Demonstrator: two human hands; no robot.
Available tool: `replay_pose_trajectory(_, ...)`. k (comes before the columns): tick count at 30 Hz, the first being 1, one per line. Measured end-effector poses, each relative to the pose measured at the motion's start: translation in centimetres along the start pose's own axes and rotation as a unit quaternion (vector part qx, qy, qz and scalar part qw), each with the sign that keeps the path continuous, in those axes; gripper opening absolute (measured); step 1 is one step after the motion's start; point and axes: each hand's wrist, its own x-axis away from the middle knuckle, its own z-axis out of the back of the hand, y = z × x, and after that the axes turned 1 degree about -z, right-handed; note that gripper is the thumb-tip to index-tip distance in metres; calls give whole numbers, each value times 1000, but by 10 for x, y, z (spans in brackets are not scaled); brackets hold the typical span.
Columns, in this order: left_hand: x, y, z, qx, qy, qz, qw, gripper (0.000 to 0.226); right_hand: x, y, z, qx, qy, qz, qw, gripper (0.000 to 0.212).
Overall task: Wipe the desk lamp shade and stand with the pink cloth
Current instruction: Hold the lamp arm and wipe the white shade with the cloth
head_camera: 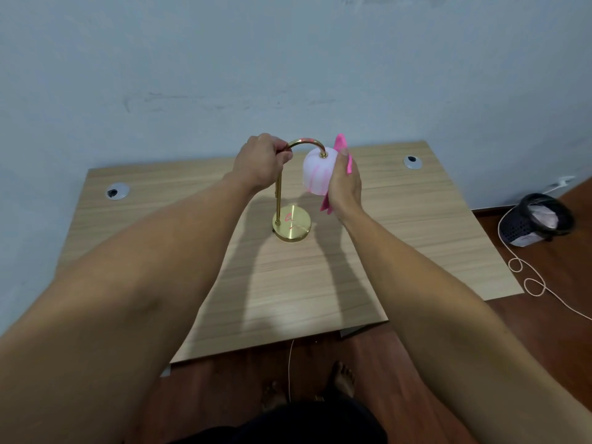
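A small desk lamp stands in the middle of the wooden desk. It has a round brass base, a curved brass stand and a white glass shade with pink streaks. My left hand grips the top of the stand's curve. The pink cloth is in my right hand, pressed against the right side of the shade. Most of the cloth is hidden behind that hand.
Two round cable grommets sit near the desk's back corners. A grey wall rises right behind the desk. A dark waste basket and a loose white cord lie on the floor at the right.
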Motion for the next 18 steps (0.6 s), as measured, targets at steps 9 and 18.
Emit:
replay_pose_trajectory(9,0,0,-2,13,4,-2,1000,21,36,56,-12,293,68,289,909,57)
replay_pose_trajectory(18,-2,-2,-1,21,-1,0,1000,20,18,31,-22,124,118,223,960,39)
